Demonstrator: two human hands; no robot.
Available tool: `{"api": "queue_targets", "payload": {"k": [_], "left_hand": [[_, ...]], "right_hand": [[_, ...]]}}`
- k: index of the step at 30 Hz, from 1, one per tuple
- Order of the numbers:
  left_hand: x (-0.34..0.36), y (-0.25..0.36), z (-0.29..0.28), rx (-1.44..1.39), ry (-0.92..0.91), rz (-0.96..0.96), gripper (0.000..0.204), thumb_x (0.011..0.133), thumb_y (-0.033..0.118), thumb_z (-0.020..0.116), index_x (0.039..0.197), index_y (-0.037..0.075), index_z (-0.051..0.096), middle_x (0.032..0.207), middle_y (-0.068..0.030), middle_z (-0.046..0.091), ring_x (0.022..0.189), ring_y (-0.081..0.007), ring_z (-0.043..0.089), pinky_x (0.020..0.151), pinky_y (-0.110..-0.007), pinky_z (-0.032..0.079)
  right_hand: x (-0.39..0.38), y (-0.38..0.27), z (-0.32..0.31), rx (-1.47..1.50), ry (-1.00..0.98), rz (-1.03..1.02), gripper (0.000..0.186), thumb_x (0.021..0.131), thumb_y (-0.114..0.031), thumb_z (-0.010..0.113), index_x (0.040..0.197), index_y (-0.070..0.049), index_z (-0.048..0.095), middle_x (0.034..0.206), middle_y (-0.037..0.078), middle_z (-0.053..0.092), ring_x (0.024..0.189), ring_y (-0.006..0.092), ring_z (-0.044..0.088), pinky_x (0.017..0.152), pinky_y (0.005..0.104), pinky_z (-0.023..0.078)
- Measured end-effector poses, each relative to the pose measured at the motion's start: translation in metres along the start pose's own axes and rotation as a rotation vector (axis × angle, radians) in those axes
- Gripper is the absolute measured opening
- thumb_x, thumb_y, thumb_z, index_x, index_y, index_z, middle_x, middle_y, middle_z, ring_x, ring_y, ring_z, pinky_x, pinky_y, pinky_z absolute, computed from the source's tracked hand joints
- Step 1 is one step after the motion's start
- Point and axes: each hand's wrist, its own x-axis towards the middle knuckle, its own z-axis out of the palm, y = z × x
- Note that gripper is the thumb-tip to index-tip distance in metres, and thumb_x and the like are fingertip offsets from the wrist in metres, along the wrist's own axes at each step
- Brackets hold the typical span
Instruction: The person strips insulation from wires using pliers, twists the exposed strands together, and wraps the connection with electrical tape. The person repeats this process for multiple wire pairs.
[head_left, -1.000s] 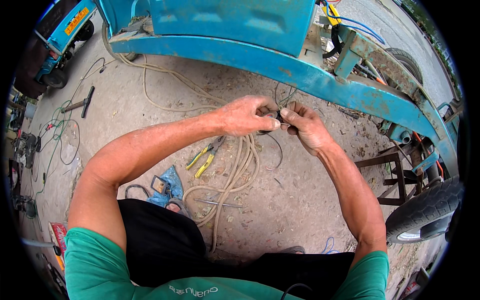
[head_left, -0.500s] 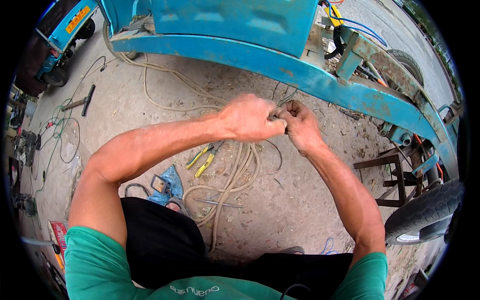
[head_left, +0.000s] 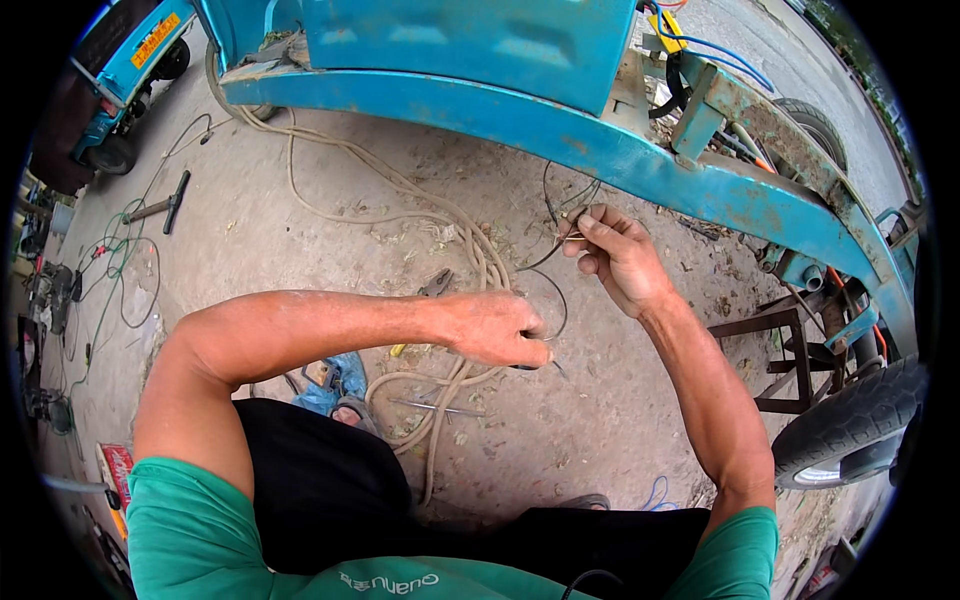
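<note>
My right hand (head_left: 622,255), below the blue metal frame, pinches thin wires (head_left: 572,238) between thumb and fingers. Lower and to the left, my left hand (head_left: 497,329) is closed, palm down, around something dark that barely shows under its fingers; what it is cannot be made out. A thin dark cable (head_left: 563,305) curves between the two hands. Pliers with yellow handles (head_left: 437,283) lie on the ground, partly covered by my left hand and wrist. Beige hose or rope (head_left: 478,250) runs in loops beneath my left hand.
The blue vehicle frame (head_left: 450,105) spans the far side. A metal stool (head_left: 760,325) and a tyre (head_left: 850,425) stand at right. A hammer (head_left: 172,205) lies left. A blue plastic bag (head_left: 347,375) and a thin metal rod (head_left: 437,407) lie near my foot.
My hands were together and have parted. The left hand has moved nearer to me, now over the pliers and hose; the right has shifted slightly right, still pinching wires.
</note>
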Motion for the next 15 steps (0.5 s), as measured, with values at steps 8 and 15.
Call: {"api": "queue_targets", "payload": {"k": [8, 15], "left_hand": [[0.005, -0.010, 0.007, 0.030, -0.042, 0.029, 0.045, 0.090, 0.039, 0.054, 0.083, -0.004, 0.063, 0.069, -0.0195, 0.059, 0.062, -0.0300, 0.057, 0.062, -0.045, 0.045], [0.003, -0.012, 0.011, 0.018, -0.064, -0.007, 0.044, 0.090, 0.040, 0.054, 0.078, -0.003, 0.061, 0.063, -0.0160, 0.055, 0.058, -0.0276, 0.053, 0.058, -0.046, 0.043]], "right_hand": [[-0.004, -0.005, 0.006, 0.112, -0.042, -0.005, 0.023, 0.100, -0.016, 0.047, 0.113, 0.001, 0.055, 0.111, 0.013, 0.067, 0.087, 0.0140, 0.066, 0.065, 0.0244, 0.048], [-0.007, -0.002, 0.006, 0.008, -0.022, -0.042, 0.026, 0.098, -0.021, 0.055, 0.113, -0.002, 0.063, 0.107, 0.007, 0.069, 0.087, 0.0105, 0.065, 0.067, 0.0243, 0.046]]}}
